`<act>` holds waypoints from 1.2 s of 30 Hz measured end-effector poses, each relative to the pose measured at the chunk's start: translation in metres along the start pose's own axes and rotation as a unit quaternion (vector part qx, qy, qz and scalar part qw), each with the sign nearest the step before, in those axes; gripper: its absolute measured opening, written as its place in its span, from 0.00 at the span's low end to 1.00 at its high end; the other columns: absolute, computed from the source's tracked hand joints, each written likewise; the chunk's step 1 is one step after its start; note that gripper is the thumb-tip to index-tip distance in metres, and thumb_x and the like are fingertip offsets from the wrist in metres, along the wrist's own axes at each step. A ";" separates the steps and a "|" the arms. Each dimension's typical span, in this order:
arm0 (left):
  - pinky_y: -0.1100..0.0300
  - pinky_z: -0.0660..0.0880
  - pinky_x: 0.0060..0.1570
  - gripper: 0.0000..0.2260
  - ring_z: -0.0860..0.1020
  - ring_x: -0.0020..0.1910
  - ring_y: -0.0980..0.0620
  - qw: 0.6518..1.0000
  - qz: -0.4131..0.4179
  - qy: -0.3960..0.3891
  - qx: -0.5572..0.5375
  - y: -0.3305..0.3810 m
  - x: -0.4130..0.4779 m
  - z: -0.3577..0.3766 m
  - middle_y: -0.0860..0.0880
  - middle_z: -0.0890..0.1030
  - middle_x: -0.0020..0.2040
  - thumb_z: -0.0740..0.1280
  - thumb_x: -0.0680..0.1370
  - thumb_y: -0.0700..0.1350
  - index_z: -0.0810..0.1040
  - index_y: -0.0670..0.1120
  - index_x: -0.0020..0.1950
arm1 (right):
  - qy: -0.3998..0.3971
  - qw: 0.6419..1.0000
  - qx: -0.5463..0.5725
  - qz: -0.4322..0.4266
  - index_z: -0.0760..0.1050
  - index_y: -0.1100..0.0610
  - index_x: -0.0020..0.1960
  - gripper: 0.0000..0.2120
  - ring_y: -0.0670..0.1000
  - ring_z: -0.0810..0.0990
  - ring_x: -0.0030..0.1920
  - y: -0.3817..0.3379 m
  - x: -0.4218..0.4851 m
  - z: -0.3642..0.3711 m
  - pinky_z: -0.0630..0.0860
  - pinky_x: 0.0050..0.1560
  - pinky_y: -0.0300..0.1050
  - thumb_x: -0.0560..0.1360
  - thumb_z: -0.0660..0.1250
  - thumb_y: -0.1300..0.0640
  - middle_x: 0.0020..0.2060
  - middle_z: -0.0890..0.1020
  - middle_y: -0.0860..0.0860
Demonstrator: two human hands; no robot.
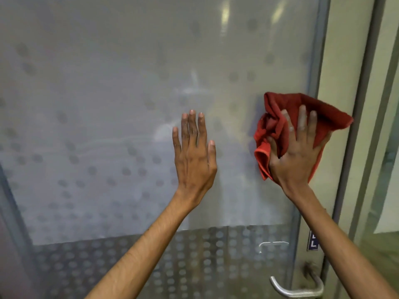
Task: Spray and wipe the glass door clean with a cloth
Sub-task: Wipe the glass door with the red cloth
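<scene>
the right hand (295, 152) presses a bunched red cloth (323, 113) on the glass door (108, 93) near its right edge. the left hand (194, 156) lies flat and empty on the glass. wiping seems underway; faint streaks show, so more remains.

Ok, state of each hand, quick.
Left hand: open, fingers straight, flat on the glass door, holding nothing.
Right hand: holds the red cloth against the glass, a fold pinched by thumb and forefinger.
</scene>
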State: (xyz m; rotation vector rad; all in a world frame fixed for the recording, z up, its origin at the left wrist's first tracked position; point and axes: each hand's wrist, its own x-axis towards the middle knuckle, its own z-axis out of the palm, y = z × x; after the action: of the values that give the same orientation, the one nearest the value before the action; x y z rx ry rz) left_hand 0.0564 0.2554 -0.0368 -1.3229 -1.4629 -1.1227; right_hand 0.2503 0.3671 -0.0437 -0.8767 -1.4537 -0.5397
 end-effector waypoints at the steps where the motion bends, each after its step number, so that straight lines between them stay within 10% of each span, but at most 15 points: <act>1: 0.47 0.38 0.78 0.28 0.42 0.80 0.47 1.000 -0.005 -0.001 0.002 0.000 -0.006 0.002 0.44 0.46 0.81 0.55 0.83 0.44 0.49 0.42 0.80 | -0.006 1.000 0.000 0.008 0.58 0.48 0.79 0.29 0.57 0.52 0.80 -0.001 -0.012 0.000 0.48 0.73 0.74 0.81 0.55 0.38 0.80 0.58 0.56; 11: 0.48 0.38 0.78 0.26 0.43 0.80 0.50 0.999 -0.027 -0.006 0.027 -0.039 -0.035 -0.011 0.45 0.49 0.81 0.52 0.84 0.45 0.49 0.42 0.80 | -0.007 0.992 0.003 0.124 0.54 0.42 0.80 0.29 0.56 0.51 0.81 -0.071 -0.050 0.019 0.46 0.71 0.76 0.81 0.53 0.36 0.80 0.56 0.53; 36: 0.47 0.39 0.78 0.25 0.44 0.81 0.49 0.991 -0.086 0.016 0.103 -0.246 -0.048 -0.117 0.46 0.47 0.81 0.49 0.84 0.45 0.50 0.39 0.80 | -0.048 0.997 0.049 -0.025 0.59 0.40 0.78 0.37 0.55 0.55 0.80 -0.355 -0.052 0.057 0.49 0.66 0.82 0.70 0.63 0.42 0.80 0.59 0.51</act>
State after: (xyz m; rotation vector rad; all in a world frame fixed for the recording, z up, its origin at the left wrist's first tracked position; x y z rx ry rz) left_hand -0.1823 0.1206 -0.0746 -1.0486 -1.6450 -1.0637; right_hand -0.0668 0.1904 -0.0359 -0.8001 -1.5792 -0.4652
